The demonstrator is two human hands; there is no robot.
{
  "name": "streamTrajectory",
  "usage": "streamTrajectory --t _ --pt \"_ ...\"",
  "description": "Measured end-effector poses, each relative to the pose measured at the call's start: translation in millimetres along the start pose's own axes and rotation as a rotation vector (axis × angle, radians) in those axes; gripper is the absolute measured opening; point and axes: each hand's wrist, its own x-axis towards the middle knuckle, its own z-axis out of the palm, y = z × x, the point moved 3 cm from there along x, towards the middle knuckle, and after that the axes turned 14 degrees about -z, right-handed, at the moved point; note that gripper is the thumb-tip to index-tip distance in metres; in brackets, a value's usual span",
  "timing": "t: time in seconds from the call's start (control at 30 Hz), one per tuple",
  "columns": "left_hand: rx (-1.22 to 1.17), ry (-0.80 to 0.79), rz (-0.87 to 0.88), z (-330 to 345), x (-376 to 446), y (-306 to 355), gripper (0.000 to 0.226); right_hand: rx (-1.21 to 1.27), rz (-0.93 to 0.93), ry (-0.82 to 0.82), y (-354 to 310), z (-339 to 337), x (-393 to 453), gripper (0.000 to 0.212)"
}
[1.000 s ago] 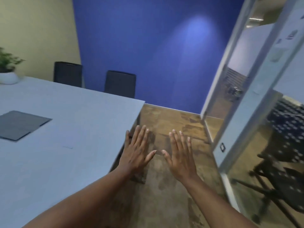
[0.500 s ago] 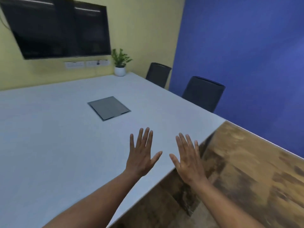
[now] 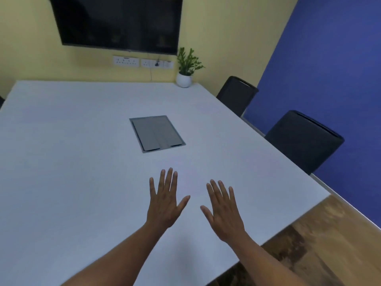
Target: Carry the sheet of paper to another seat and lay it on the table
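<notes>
My left hand (image 3: 165, 201) and my right hand (image 3: 223, 211) are stretched out side by side over the near right part of the white table (image 3: 72, 162). Both show their backs, with fingers straight and spread, and neither holds anything. No sheet of paper shows anywhere in the head view. Whether the palms touch the tabletop I cannot tell.
A grey cable hatch (image 3: 156, 133) is set into the table's middle. A potted plant (image 3: 185, 69) stands at the far edge below a wall screen (image 3: 117, 21). Two dark chairs (image 3: 237, 93) (image 3: 303, 139) line the right side. Wooden floor (image 3: 329, 244) lies beyond the table's right corner.
The view has swung left from the glass wall and floor onto the table. Both hands, held flat throughout, now hang over the tabletop instead of over the floor beside its corner.
</notes>
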Motion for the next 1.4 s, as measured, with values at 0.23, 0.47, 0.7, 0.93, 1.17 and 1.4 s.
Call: streamTrajectory --t 0.23,0.47,0.7,0.93,1.17,1.4 --pt "0.084 -0.036 -0.073 40 24 -32 0.091 0.088 -0.096 -0.062 43 51 70 0.073" --pt "0.123 -0.222 -0.111 105 44 -38 0.095 0.261 -0.162 -0.187 94 133 121 0.077" --pt "0.135 -0.321 -0.131 174 102 -27 0.097 0.358 -0.276 -0.271 145 209 161 0.073" --pt "0.122 -0.311 -0.240 232 130 -38 0.095 0.435 -0.354 -0.263 180 245 212 0.069" --pt "0.160 -0.351 -0.231 263 123 -49 0.098 0.444 -0.340 -0.291 219 277 303 0.064" --pt "0.162 -0.292 -0.237 271 120 -55 0.101 0.446 -0.318 -0.308 238 309 338 0.076"
